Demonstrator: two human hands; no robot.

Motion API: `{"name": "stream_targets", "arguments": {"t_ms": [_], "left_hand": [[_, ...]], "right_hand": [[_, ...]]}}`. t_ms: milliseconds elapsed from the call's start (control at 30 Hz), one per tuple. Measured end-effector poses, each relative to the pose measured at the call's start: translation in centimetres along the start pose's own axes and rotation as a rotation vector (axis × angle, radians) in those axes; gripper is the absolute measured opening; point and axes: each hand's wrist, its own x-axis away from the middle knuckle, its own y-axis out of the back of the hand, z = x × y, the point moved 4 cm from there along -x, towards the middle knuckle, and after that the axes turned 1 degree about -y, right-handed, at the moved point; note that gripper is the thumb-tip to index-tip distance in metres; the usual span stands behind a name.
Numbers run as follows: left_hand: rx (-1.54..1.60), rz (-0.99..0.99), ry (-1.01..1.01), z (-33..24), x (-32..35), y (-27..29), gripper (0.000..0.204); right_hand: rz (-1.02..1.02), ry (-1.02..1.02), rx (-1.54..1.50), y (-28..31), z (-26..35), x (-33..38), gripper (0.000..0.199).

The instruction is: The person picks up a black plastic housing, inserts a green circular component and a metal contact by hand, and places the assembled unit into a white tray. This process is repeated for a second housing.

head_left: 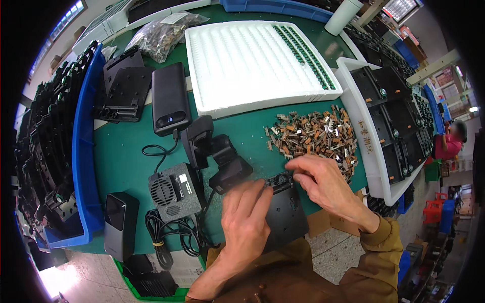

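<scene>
A black plastic panel (pixel 286 220) with a recessed fitting along its far edge lies at the near edge of the green table, partly over my lap. My left hand (pixel 246 217) grips its left side, fingers laid across the far left corner. Just beyond the panel's far right corner, my right hand (pixel 326 184) has its thumb and forefinger bent toward each other; whatever they pinch is too small to make out. A heap of small metal-and-brown switch-like parts (pixel 316 134) spreads just beyond that hand.
A white foam tray (pixel 222 103) with green-lined slots lies at the back. Left are a black power bank (pixel 169 93), a grey fan unit (pixel 174 194), cables, a black stand-like device (pixel 230 169) and a blue bin (pixel 83 151). A white crate (pixel 361 131) of black panels stands right.
</scene>
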Motion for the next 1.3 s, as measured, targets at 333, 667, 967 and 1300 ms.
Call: {"name": "stream_targets", "arguments": {"t_ms": [333, 667, 967, 1300], "left_hand": [[0.004, -0.003, 0.019, 0.3, 0.3, -0.1, 0.036], [0.007, 0.025, 0.052, 0.5, 0.3, 0.0, 0.037], [0.022, 0.007, 0.038, 0.5, 0.2, -0.1, 0.037], [0.013, -0.019, 0.014, 0.5, 0.4, -0.1, 0.039]], "right_hand": [[-0.379, 0.027, 0.244, 9.0, -4.7, -12.7, 0.02], [-0.44, 0.129, 0.513, 7.9, -9.8, -18.9, 0.018], [-0.305, 0.12, 0.287, 9.8, -10.8, -19.5, 0.014], [-0.299, 0.071, 0.166, 10.0, -11.6, -19.5, 0.014]]}}
